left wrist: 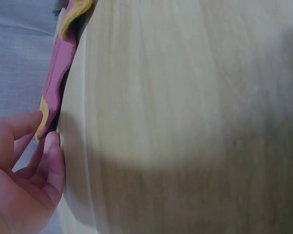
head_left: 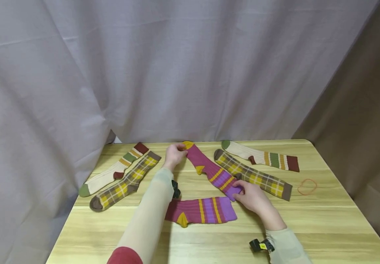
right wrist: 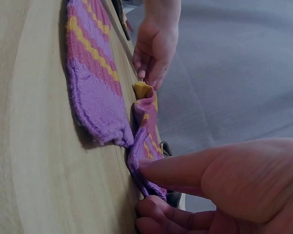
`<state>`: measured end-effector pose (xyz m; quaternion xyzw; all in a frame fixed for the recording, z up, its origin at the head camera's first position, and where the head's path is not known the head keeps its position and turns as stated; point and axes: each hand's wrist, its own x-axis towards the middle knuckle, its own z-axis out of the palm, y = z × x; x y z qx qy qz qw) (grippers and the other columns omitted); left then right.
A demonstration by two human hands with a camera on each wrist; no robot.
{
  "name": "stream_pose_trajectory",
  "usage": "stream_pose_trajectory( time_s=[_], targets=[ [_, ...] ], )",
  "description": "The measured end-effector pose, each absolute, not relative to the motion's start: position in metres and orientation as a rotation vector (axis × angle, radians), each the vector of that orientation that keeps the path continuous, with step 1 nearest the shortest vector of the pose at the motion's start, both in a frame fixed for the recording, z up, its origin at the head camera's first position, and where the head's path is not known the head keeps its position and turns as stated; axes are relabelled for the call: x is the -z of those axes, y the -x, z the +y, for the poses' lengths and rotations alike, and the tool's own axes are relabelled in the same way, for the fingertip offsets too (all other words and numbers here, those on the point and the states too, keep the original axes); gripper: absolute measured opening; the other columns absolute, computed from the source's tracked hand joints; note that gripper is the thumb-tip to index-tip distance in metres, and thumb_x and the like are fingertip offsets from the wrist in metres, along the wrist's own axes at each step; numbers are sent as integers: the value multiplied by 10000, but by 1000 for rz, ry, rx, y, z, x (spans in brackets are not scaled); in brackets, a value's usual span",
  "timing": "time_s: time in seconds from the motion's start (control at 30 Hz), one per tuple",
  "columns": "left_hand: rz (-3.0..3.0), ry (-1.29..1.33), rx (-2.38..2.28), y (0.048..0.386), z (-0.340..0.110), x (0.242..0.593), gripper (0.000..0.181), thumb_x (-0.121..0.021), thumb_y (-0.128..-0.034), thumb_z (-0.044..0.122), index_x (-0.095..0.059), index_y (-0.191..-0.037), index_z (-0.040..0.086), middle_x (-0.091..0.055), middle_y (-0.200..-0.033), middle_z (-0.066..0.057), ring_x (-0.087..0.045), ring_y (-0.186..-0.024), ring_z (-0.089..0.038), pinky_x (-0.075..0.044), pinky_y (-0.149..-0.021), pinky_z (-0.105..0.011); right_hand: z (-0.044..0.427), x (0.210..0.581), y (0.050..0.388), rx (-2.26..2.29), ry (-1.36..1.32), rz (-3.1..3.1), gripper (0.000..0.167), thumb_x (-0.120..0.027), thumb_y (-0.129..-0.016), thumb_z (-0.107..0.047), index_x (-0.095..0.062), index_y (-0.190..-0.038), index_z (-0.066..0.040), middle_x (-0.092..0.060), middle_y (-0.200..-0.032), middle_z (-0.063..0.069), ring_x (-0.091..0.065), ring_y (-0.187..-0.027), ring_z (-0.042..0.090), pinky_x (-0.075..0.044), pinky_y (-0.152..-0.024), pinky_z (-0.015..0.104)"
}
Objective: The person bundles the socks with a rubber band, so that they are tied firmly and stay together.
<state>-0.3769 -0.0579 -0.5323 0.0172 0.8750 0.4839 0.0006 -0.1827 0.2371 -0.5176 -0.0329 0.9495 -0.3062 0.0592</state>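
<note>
A magenta sock (head_left: 206, 161) with yellow heel and toe and a purple striped cuff stretches diagonally between both hands. My left hand (head_left: 174, 156) pinches its yellow toe; the left wrist view shows the thumb and fingers at that toe (left wrist: 42, 117). At the other end, my right hand (head_left: 252, 196) pinches the purple cuff (right wrist: 139, 156) between thumb and fingers. Nearer to me lies a matching sock (head_left: 206, 211), flat on the table, its toe end hidden behind the left forearm.
To the left lie a cream striped sock (head_left: 105, 179) and a brown-yellow plaid sock (head_left: 125, 185). On the right are another cream striped sock (head_left: 259, 156), another plaid sock (head_left: 255, 176) and a thin orange loop (head_left: 307, 187). A grey curtain (head_left: 190, 73) hangs behind the wooden table (head_left: 328, 227).
</note>
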Motion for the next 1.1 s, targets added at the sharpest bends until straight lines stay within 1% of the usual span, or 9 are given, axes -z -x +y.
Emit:
stream_pose_trajectory(
  time_s=[0.37,0.5,0.6,0.67,0.73,0.8,0.87,0.93,1.1],
  targets=[
    [2788,17,-1549,377,-68,535,166,-744,-1004,100,-833,-1118,19,-796,-1134,-131,-695,-1199,-314,-512,-1087,-402,232,517,182,963,93,2863,333,-792,-942,-133,-708,-1249,-32,-639,-791,-12,-584,-709,151,-476,-652,358],
    [2765,33,-1584,374,-74,536,137,-759,-988,82,-842,-1082,28,-798,-1120,-127,-709,-1159,-309,-541,-1043,-404,231,518,183,975,108,2858,322,-777,-947,-111,-702,-1248,-23,-628,-786,-9,-573,-702,156,-468,-650,355],
    [2755,35,-1581,371,-79,537,143,-755,-963,37,-839,-1079,32,-792,-1077,-113,-713,-1047,-260,-572,-923,-345,232,519,183,975,119,2858,310,-771,-954,-100,-701,-1246,-22,-614,-781,-5,-561,-696,161,-458,-648,354],
    [2737,45,-1587,369,-82,535,209,-738,-937,-5,-819,-1128,25,-761,-1005,-93,-676,-921,-207,-555,-795,-291,232,519,183,968,129,2859,308,-770,-958,-96,-699,-1248,-22,-606,-781,-3,-553,-697,164,-453,-651,353],
    [2701,59,-1605,367,-85,534,339,-723,-912,-39,-765,-1245,10,-708,-910,-71,-612,-797,-166,-508,-681,-261,231,520,184,958,135,2862,309,-770,-961,-96,-697,-1252,-23,-600,-786,-3,-549,-703,164,-451,-658,353],
    [2665,69,-1627,364,-88,532,501,-711,-888,-66,-669,-1385,-8,-652,-839,-43,-562,-715,-141,-472,-614,-243,230,520,184,955,149,2865,316,-770,-961,-93,-689,-1257,-16,-598,-793,-1,-546,-708,164,-450,-663,352],
    [2623,65,-1650,360,-91,530,653,-703,-875,-87,-551,-1506,-11,-616,-791,-23,-534,-667,-133,-457,-590,-241,230,520,185,956,154,2866,338,-769,-958,-91,-676,-1270,-3,-600,-795,2,-546,-704,164,-451,-659,352],
    [2605,36,-1651,355,-95,529,742,-700,-870,-90,-467,-1570,-8,-593,-766,-12,-531,-644,-136,-467,-590,-249,230,520,185,954,152,2871,372,-772,-953,-93,-659,-1292,13,-601,-796,7,-546,-698,166,-450,-653,351],
    [2524,-26,-1671,345,-107,529,732,-679,-897,-72,-453,-1588,9,-483,-764,1,-503,-636,-140,-501,-616,-266,231,520,186,926,125,2890,428,-786,-939,-114,-651,-1325,12,-591,-813,14,-539,-712,181,-441,-653,354]
  ],
)
